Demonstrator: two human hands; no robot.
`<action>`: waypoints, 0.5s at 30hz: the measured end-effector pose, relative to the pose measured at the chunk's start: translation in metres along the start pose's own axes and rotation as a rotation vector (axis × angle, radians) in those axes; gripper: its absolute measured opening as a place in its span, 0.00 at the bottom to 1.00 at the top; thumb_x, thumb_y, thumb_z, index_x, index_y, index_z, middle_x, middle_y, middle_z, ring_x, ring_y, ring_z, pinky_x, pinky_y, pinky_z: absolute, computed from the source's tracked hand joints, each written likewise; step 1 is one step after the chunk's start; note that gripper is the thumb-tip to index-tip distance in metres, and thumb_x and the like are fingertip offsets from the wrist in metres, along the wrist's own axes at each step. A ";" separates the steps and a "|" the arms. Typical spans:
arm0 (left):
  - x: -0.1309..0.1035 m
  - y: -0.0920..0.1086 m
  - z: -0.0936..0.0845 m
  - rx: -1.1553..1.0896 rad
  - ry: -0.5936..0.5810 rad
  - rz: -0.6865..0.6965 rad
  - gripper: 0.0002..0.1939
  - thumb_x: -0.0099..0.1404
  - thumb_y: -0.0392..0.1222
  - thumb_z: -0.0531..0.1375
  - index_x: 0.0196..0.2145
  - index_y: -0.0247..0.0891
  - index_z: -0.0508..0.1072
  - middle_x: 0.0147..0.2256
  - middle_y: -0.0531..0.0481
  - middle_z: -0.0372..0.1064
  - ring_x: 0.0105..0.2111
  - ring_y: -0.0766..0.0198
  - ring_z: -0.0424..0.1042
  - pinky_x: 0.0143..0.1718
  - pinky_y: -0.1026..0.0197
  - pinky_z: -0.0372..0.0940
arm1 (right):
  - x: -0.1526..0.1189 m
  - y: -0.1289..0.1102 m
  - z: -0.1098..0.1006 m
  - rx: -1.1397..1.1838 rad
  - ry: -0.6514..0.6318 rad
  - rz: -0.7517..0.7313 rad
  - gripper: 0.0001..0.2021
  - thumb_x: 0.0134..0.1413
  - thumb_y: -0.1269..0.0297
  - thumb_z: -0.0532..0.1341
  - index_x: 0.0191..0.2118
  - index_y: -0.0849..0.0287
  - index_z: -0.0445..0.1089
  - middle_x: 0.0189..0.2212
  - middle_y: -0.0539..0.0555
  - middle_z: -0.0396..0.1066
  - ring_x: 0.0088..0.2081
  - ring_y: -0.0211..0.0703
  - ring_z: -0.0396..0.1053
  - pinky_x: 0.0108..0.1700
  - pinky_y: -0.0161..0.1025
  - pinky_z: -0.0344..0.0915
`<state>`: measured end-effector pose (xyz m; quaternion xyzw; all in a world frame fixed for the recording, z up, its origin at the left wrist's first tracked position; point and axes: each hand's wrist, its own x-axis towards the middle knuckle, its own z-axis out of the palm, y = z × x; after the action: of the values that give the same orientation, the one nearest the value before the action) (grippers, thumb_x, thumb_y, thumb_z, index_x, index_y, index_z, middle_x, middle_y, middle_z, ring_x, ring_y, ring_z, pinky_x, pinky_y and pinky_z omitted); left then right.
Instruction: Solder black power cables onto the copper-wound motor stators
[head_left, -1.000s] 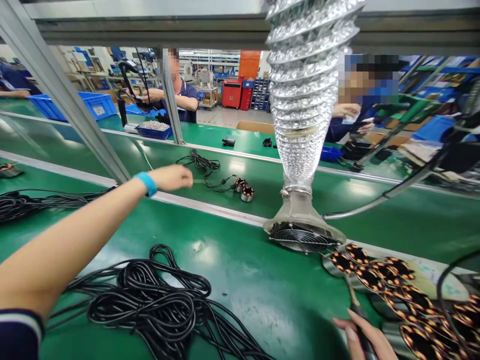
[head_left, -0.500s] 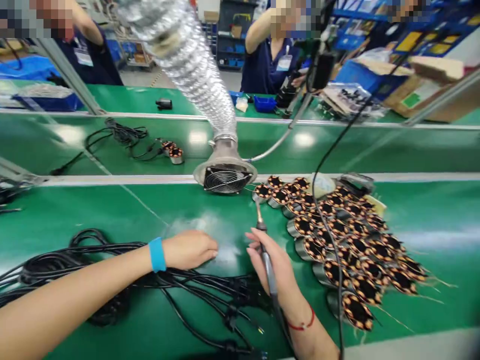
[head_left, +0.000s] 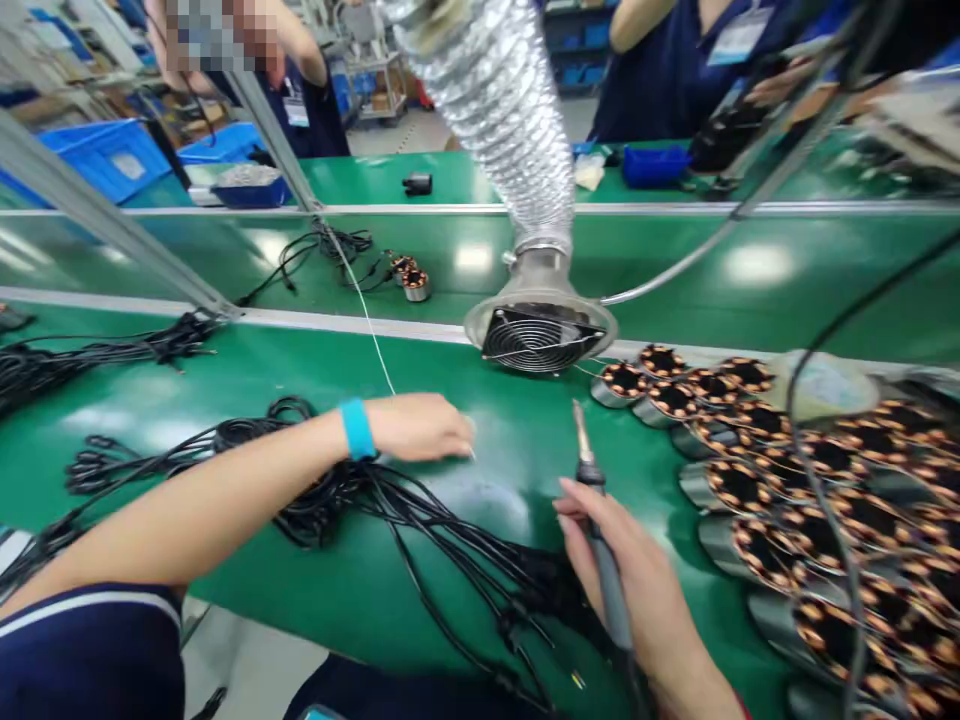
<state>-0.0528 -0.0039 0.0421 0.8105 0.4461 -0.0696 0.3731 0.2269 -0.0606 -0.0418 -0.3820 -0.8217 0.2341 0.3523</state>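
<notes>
My right hand (head_left: pixel 637 590) is wrapped round the grey handle of a soldering iron (head_left: pixel 604 560), its metal tip pointing up and away over the green table. The tip stands apart from the nearest motor stator (head_left: pixel 621 382), a steel ring with copper windings. Left of it, my left hand (head_left: pixel 424 427) is closed in a pinch, and a short end of thin solder wire (head_left: pixel 377 345) pokes out past the fingertips. The wire runs up behind that hand towards the frame post. Below the left wrist lies a bundle of black power cables (head_left: pixel 420 510), some ends with bare coloured leads.
A round fume extractor (head_left: pixel 544 335) hangs at the centre on a silver duct (head_left: pixel 502 120). Many stators (head_left: pixel 817 540) fill the right side, crossed by a dark hanging cord (head_left: pixel 817 470). More cables (head_left: pixel 97 360) lie far left. Two people work across the bench.
The view has swung left, so the bench appears further right. The iron's tip has drawn away from the nearest stator. My left hand has lifted off towards the upper left, relative to the extractor.
</notes>
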 end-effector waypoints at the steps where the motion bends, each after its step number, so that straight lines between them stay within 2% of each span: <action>1: -0.021 -0.018 -0.009 0.031 0.041 -0.089 0.15 0.68 0.43 0.51 0.31 0.38 0.75 0.30 0.50 0.74 0.31 0.65 0.70 0.35 0.65 0.61 | 0.000 0.002 0.000 -0.029 0.014 -0.003 0.18 0.60 0.68 0.56 0.56 0.52 0.63 0.38 0.53 0.73 0.37 0.41 0.74 0.41 0.38 0.73; 3: -0.067 -0.052 -0.022 0.041 0.094 -0.323 0.13 0.66 0.44 0.52 0.38 0.40 0.76 0.39 0.50 0.75 0.38 0.62 0.72 0.40 0.65 0.62 | -0.001 0.005 -0.001 -0.078 0.053 0.015 0.18 0.60 0.66 0.57 0.56 0.52 0.64 0.38 0.53 0.74 0.37 0.42 0.75 0.42 0.39 0.73; 5: -0.113 -0.078 -0.025 0.010 0.047 -0.530 0.18 0.60 0.40 0.56 0.48 0.42 0.73 0.48 0.51 0.73 0.46 0.59 0.71 0.46 0.63 0.63 | -0.001 0.007 -0.003 -0.114 0.085 0.048 0.18 0.60 0.63 0.57 0.56 0.53 0.64 0.38 0.54 0.75 0.36 0.44 0.75 0.42 0.41 0.73; 8: -0.162 -0.092 -0.012 0.003 -0.035 -0.708 0.29 0.58 0.37 0.54 0.59 0.42 0.65 0.56 0.48 0.66 0.53 0.55 0.68 0.53 0.58 0.63 | -0.001 0.008 -0.004 -0.152 0.088 0.112 0.19 0.59 0.57 0.57 0.55 0.52 0.65 0.38 0.54 0.75 0.35 0.50 0.76 0.42 0.47 0.74; 12: -0.187 -0.084 0.020 0.053 -0.003 -0.626 0.29 0.60 0.33 0.48 0.60 0.40 0.63 0.63 0.49 0.57 0.60 0.56 0.61 0.61 0.55 0.56 | 0.000 0.003 -0.002 -0.172 0.048 0.233 0.20 0.58 0.51 0.56 0.54 0.51 0.64 0.38 0.54 0.75 0.37 0.55 0.75 0.44 0.53 0.73; 15: -0.196 -0.077 0.038 0.067 0.045 -0.591 0.31 0.59 0.31 0.49 0.60 0.39 0.63 0.61 0.48 0.60 0.57 0.56 0.65 0.59 0.56 0.61 | 0.000 0.000 0.000 -0.176 0.068 0.276 0.21 0.58 0.50 0.56 0.55 0.50 0.64 0.37 0.54 0.76 0.36 0.56 0.76 0.43 0.53 0.73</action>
<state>-0.2203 -0.1361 0.0613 0.6586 0.6684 -0.1719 0.2999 0.2269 -0.0600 -0.0420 -0.5285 -0.7662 0.1942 0.3095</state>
